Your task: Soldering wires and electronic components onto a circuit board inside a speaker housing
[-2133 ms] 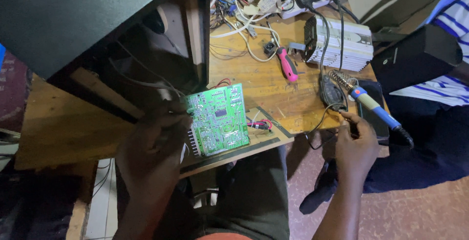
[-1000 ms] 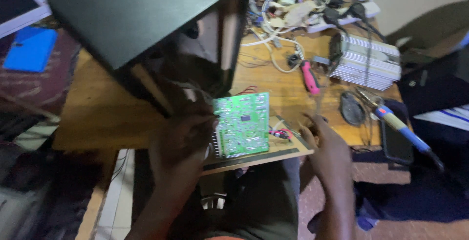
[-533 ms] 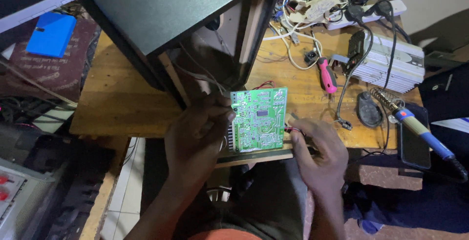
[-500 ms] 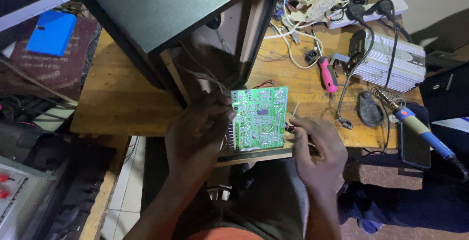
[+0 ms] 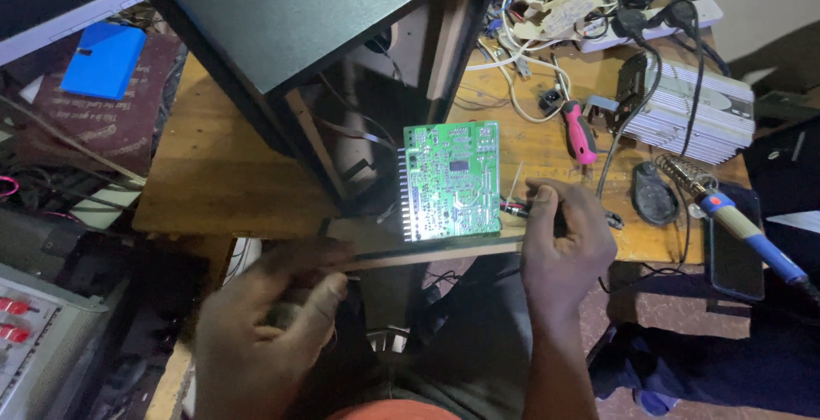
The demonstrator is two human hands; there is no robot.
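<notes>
Hands either side of a green circuit board

Knuckles of the left hand [image 5: 269, 334] fill the near foreground, low and to the left, fingers loosely curled and blurred; it seems to grip nothing, though the blur leaves that unsure. It sits well apart from the board, down and to the left of it. The right hand [image 5: 564, 245] is the nearer one: its fingertips are pinched on a thin dark probe or lead [image 5: 517, 207] just beside the board's lower right edge.

Between and beyond the hands, the green circuit board [image 5: 452, 180] lies solder side up on a wooden slat [image 5: 427, 253] at the table's front edge. Its long axis runs away from the person, slightly tilted, with a comb of metal pins down its left side. The surface is glossy, speckled with silver joints.

Farther back stands a matt black speaker cabinet [image 5: 316, 27], open at the rear. To the right on the scuffed wooden table [image 5: 213, 181] lie a pink-handled screwdriver [image 5: 579, 132], a ribbed metal amplifier case [image 5: 692, 111] and a blue-handled soldering iron [image 5: 752, 236].
</notes>
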